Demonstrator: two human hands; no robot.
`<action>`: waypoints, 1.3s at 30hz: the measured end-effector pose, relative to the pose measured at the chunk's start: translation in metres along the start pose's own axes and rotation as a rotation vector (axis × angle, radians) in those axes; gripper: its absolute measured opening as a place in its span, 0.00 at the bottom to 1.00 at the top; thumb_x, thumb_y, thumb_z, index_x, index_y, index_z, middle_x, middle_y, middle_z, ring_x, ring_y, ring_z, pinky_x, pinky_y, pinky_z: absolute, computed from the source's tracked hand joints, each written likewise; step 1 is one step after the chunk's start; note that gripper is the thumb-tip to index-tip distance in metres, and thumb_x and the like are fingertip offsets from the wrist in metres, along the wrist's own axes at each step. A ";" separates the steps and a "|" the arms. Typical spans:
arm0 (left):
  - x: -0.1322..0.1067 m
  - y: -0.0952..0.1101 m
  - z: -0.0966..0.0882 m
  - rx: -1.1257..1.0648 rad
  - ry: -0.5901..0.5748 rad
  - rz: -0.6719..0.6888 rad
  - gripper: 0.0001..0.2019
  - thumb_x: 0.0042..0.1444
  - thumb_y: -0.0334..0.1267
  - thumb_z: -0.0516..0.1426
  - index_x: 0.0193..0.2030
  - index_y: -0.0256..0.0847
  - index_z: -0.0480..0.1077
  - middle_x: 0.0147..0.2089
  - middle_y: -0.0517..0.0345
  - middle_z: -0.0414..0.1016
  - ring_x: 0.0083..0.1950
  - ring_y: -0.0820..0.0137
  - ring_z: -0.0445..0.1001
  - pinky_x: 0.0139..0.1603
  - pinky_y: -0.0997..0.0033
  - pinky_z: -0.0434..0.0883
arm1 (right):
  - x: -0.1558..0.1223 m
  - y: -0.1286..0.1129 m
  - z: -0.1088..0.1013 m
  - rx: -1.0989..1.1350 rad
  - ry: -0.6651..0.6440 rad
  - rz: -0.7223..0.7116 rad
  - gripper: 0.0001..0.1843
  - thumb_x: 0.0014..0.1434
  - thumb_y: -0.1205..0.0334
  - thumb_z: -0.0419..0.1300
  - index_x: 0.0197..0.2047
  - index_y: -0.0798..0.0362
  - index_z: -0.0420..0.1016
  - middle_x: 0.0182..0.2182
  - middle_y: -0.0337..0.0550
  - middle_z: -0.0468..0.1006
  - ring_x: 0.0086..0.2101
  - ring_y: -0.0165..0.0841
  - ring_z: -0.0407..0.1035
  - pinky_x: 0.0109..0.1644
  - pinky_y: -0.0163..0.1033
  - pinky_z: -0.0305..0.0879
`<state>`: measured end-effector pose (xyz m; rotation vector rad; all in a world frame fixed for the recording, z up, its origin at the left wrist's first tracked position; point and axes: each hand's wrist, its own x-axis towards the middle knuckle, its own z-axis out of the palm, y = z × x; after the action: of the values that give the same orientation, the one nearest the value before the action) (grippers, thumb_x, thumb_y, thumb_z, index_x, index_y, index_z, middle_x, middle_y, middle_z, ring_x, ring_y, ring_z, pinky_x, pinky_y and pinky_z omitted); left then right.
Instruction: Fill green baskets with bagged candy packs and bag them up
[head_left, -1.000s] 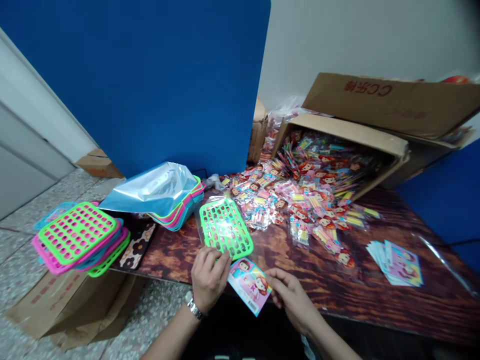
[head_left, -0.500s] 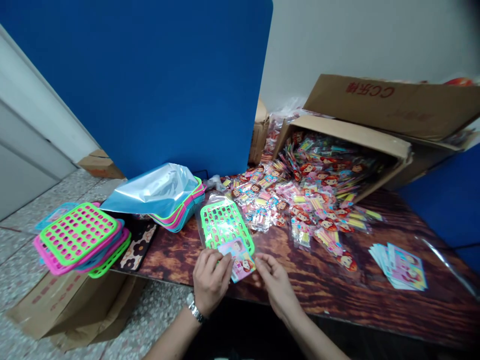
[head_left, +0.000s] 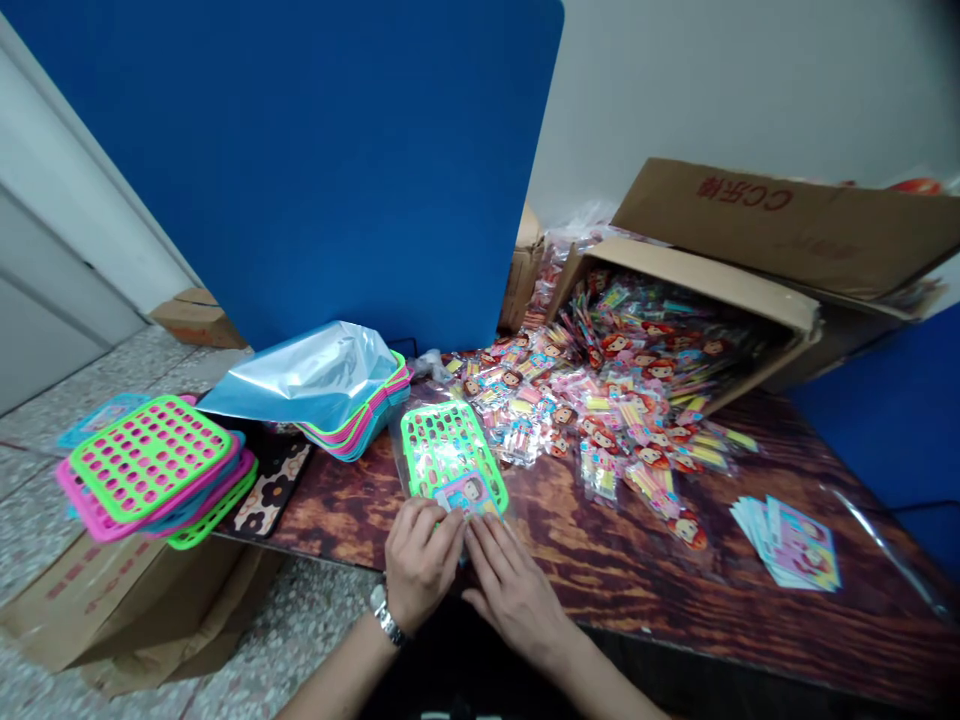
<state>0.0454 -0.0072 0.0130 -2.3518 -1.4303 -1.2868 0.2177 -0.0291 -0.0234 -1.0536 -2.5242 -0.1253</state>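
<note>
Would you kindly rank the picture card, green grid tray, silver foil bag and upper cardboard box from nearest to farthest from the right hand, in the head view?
1. picture card, touching the right hand.
2. green grid tray, just beyond it.
3. silver foil bag, back left.
4. upper cardboard box, far back right.

Grid tray (head_left: 450,455): neon green, regular hole lattice.
Card (head_left: 466,493) at its 6 o'clock edge: pale blue and pink, cartoon print.
Desk (head_left: 615,570): dark brown with orange mottled grain.
Tray stack (head_left: 150,465) at 9 o'clock: green over pink and blue.
Partition (head_left: 337,150) at 12 o'clock: plain deep blue.
Mat (head_left: 274,480): black, flower print.
</note>
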 end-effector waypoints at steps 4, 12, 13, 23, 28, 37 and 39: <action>0.000 0.002 -0.001 0.004 0.008 0.019 0.09 0.57 0.28 0.54 0.43 0.38 0.71 0.33 0.53 0.73 0.39 0.65 0.71 0.44 0.60 0.71 | 0.028 0.003 0.008 0.039 -0.076 0.043 0.40 0.54 0.55 0.58 0.64 0.67 0.51 0.62 0.62 0.53 0.62 0.50 0.44 0.59 0.53 0.58; 0.003 0.005 -0.005 -0.014 0.025 0.006 0.08 0.58 0.28 0.53 0.41 0.39 0.71 0.32 0.54 0.73 0.38 0.66 0.71 0.44 0.61 0.71 | 0.040 0.004 0.008 0.031 -0.091 0.051 0.37 0.54 0.59 0.55 0.64 0.67 0.51 0.63 0.61 0.51 0.63 0.50 0.41 0.60 0.53 0.56; 0.002 0.005 -0.005 -0.016 0.028 0.003 0.08 0.58 0.28 0.54 0.42 0.39 0.71 0.32 0.53 0.73 0.39 0.66 0.71 0.44 0.60 0.71 | 0.037 0.003 0.008 0.024 -0.083 0.046 0.35 0.55 0.60 0.54 0.64 0.66 0.52 0.63 0.60 0.52 0.63 0.49 0.42 0.60 0.52 0.56; -0.004 0.003 0.000 -0.025 -0.012 -0.032 0.08 0.57 0.28 0.54 0.42 0.38 0.71 0.32 0.54 0.72 0.39 0.66 0.71 0.45 0.61 0.71 | 0.053 0.008 0.026 -0.038 -0.041 0.041 0.34 0.57 0.66 0.52 0.66 0.61 0.49 0.63 0.56 0.52 0.63 0.46 0.40 0.62 0.54 0.51; -0.005 0.006 0.000 -0.038 -0.004 -0.032 0.10 0.56 0.26 0.54 0.44 0.38 0.70 0.32 0.53 0.72 0.40 0.65 0.70 0.46 0.58 0.70 | 0.057 0.011 0.026 -0.001 -0.038 0.031 0.34 0.58 0.66 0.51 0.66 0.58 0.47 0.64 0.55 0.49 0.63 0.48 0.41 0.61 0.55 0.53; -0.013 0.001 -0.002 0.003 -0.056 0.025 0.12 0.56 0.24 0.53 0.46 0.37 0.69 0.36 0.51 0.73 0.41 0.64 0.69 0.48 0.55 0.69 | 0.017 0.007 -0.010 0.039 0.021 -0.159 0.26 0.57 0.65 0.54 0.60 0.59 0.61 0.55 0.58 0.67 0.55 0.45 0.61 0.52 0.48 0.66; -0.020 0.002 -0.002 0.030 -0.090 0.049 0.14 0.56 0.23 0.52 0.47 0.36 0.69 0.35 0.51 0.73 0.41 0.63 0.69 0.48 0.55 0.69 | 0.001 0.012 -0.028 0.106 0.031 -0.251 0.21 0.57 0.67 0.56 0.55 0.56 0.66 0.42 0.51 0.78 0.41 0.38 0.73 0.41 0.40 0.71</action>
<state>0.0422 -0.0229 0.0012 -2.4381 -1.3967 -1.1538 0.2343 -0.0262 0.0017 -0.6864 -2.5938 -0.0766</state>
